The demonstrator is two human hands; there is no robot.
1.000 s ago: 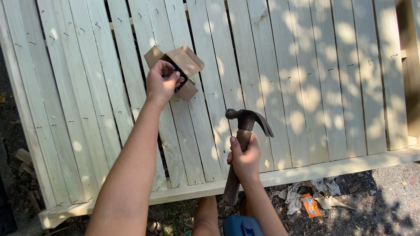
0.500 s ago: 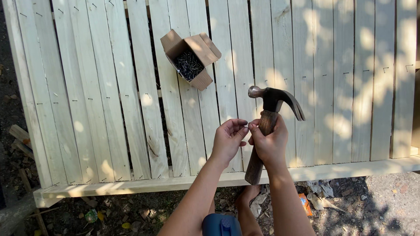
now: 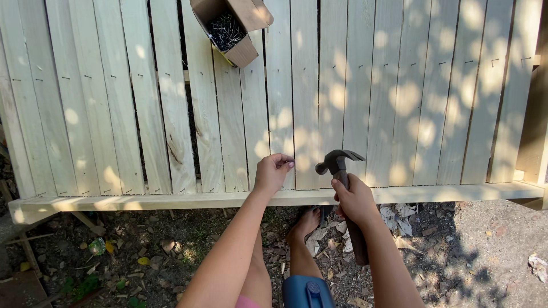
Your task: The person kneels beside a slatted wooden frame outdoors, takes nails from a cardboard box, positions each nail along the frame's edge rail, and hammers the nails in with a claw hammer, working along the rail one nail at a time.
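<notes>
Outdoors, on bare ground with dry leaves and wood scraps, lies a panel of pale wooden slats [image 3: 354, 85] under spots of sunlight. At its near edge the left hand [image 3: 273, 172] rests on a slat, with thumb and forefinger pressed together in a pinch; what they pinch is too small to tell. Just beside it, the right hand [image 3: 355, 199] is closed around the wooden handle of a claw hammer [image 3: 338, 162]. The dark steel head of the hammer is above the slats, close to the left fingertips, and the handle end points down toward the person. Between the forearms a bare foot [image 3: 308, 221] stands on the ground below the front rail [image 3: 142, 201]. Well apart from both hands, at the far side of the panel, an open cardboard box [image 3: 242, 52] lies on the slats, and it is filled with dark nails [image 3: 225, 28]. Small rows of nail heads are visible across the slats.
</notes>
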